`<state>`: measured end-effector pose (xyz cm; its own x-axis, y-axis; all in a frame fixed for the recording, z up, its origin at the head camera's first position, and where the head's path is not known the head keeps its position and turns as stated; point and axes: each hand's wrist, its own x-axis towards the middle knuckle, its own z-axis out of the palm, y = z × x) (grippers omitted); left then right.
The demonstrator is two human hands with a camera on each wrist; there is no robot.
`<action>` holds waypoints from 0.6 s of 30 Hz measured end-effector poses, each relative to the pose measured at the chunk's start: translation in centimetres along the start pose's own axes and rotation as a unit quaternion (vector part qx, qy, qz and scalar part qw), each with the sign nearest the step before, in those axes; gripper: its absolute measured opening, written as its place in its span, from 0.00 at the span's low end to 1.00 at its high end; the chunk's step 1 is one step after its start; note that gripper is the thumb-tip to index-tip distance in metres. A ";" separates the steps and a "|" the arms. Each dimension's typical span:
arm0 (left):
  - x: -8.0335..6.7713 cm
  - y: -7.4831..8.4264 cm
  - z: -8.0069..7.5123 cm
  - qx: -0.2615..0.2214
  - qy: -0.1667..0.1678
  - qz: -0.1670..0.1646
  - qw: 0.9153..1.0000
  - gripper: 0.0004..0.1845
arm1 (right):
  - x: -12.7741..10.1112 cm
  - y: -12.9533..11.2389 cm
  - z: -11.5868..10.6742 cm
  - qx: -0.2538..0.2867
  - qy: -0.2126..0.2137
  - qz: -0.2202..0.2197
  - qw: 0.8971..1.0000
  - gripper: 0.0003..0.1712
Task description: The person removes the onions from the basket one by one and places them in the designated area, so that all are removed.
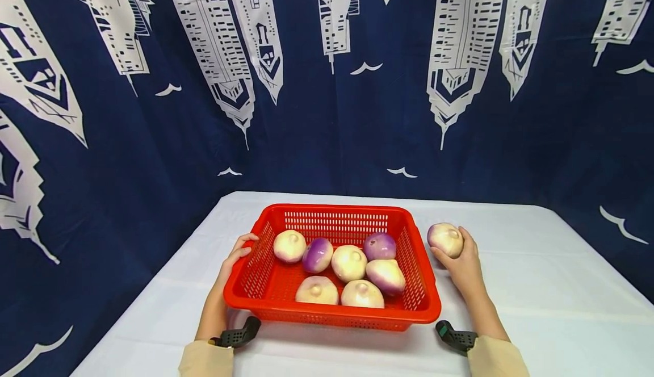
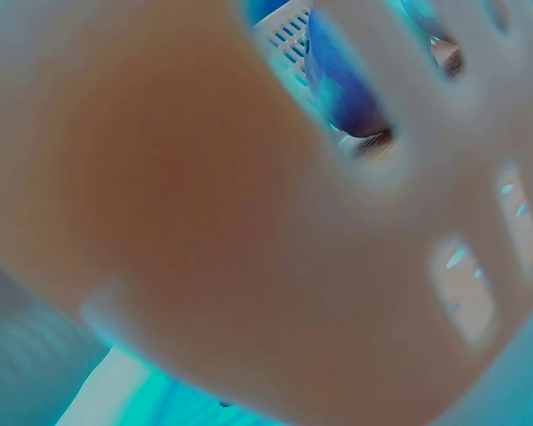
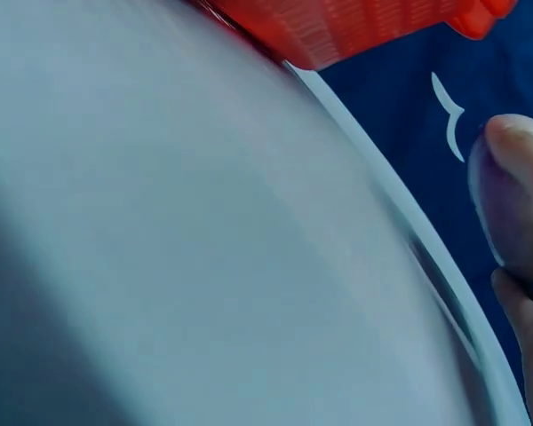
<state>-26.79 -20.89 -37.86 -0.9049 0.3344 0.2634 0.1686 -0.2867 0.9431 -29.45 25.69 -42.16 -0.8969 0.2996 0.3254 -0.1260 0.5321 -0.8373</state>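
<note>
A red plastic basket [image 1: 332, 312] with slotted walls holds several purple-and-cream turnips [image 1: 349, 263]. At its left side, my left hand [image 1: 236, 258] grips the rim, with fingertips over the edge. To the right of the basket, my right hand [image 1: 466, 263] holds another turnip [image 1: 445, 239] between thumb and fingers. This held turnip [image 3: 506, 209] also shows at the right edge of the right wrist view, pinched from both sides. In the left wrist view the blurred basket wall [image 2: 373, 293] fills much of the picture, and a turnip [image 2: 342, 89] shows through a slot.
The basket stands on a table with a white cloth [image 1: 536, 286]. Behind the table hangs a dark blue curtain [image 1: 327, 138] printed with white buildings and birds. A black strap device [image 1: 237, 334] sits at the left wrist, and a similar one [image 1: 455, 337] at the right.
</note>
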 end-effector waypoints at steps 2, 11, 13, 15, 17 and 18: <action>0.0 0.1 0.0 0.001 0.002 -0.001 1.000 0.19 | 0.1 0.1 0.2 -0.012 -0.014 -0.001 1.000 0.53; 0.0 0.1 0.1 0.014 0.021 -0.007 1.000 0.18 | 0.0 0.5 0.5 -0.032 -0.039 0.004 0.999 0.52; 0.0 0.1 0.1 0.015 0.024 -0.005 1.000 0.19 | 0.0 0.7 0.5 -0.038 -0.046 -0.001 0.998 0.52; -0.1 0.1 0.1 0.015 0.023 -0.005 1.000 0.19 | 0.0 0.9 0.5 -0.044 -0.054 -0.006 0.998 0.51; -0.1 0.1 0.1 0.015 0.019 -0.005 1.000 0.19 | 0.0 1.0 0.5 -0.051 -0.053 -0.005 0.997 0.51; -0.1 0.1 0.1 0.014 0.018 -0.006 1.000 0.19 | 0.1 1.1 0.5 -0.054 -0.048 -0.001 0.997 0.51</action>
<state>-26.71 -20.89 -37.78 -0.9201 0.3052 0.2455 0.1681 -0.2583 0.9513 -29.84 25.91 -43.27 -0.9337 0.2235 0.2798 -0.0871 0.6163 -0.7827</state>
